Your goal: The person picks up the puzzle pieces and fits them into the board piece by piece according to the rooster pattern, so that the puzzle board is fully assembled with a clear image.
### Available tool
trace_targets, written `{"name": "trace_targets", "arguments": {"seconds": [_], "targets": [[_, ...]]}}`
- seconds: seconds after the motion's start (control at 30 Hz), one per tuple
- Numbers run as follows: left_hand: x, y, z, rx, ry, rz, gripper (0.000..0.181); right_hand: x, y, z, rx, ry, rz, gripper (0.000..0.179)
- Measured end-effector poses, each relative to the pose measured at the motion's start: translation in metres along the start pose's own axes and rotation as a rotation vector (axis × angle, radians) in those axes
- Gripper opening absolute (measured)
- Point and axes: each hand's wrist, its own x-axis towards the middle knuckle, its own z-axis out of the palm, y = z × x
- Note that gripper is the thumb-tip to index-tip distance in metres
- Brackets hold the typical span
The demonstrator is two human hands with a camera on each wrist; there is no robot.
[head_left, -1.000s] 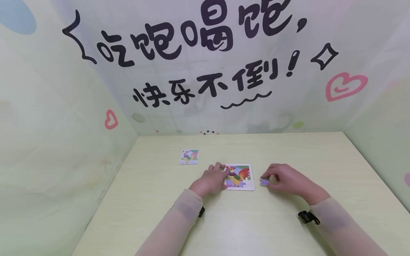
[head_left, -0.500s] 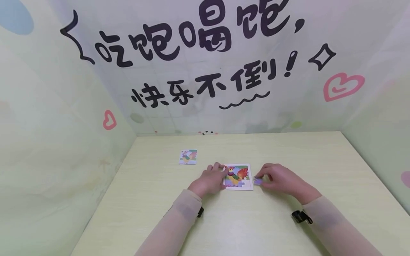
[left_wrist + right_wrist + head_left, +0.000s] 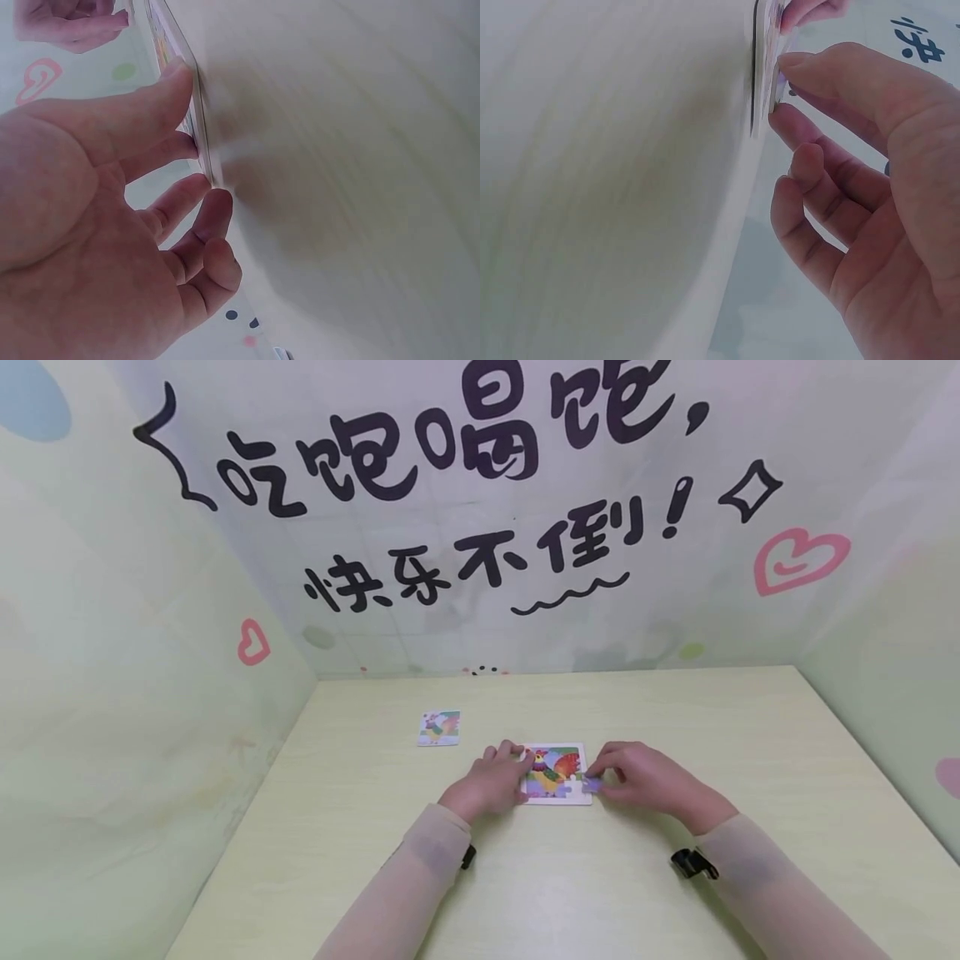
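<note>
A small jigsaw puzzle tray with a white border and a colourful rooster picture lies on the table. Bare white backing shows in the picture's lower right part. My left hand holds the tray's left side, with thumb and index finger on its edge in the left wrist view. Between thumb and index finger, my right hand pinches a purplish puzzle piece. That piece is over the tray's right border, beside the white gap. The other right fingers are loosely bent; fingertips partly hide the piece.
A square card with a paler rooster picture lies on the table, behind and left of the tray. Printed cloth walls enclose the table at the back and both sides.
My right hand has moved left with the puzzle piece, from beside the tray to over its right border. My left hand stays on the tray; the head view has shifted slightly.
</note>
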Motion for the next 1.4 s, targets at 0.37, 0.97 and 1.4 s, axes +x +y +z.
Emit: {"name": "trace_targets", "arguments": {"seconds": [0.37,0.97,1.4], "targets": [[0.001,-0.002,0.001,0.01,0.0,0.007,0.071,0.008,-0.007,0.007,-0.009,-0.029,-0.006,0.021],[0.001,-0.002,0.002,-0.001,0.001,0.008,0.071,0.016,-0.018,0.011,-0.076,-0.064,0.0,0.02],[0.001,-0.004,0.002,-0.005,-0.002,0.013,0.07,0.017,-0.019,0.014,-0.079,-0.045,-0.026,0.018]]}}
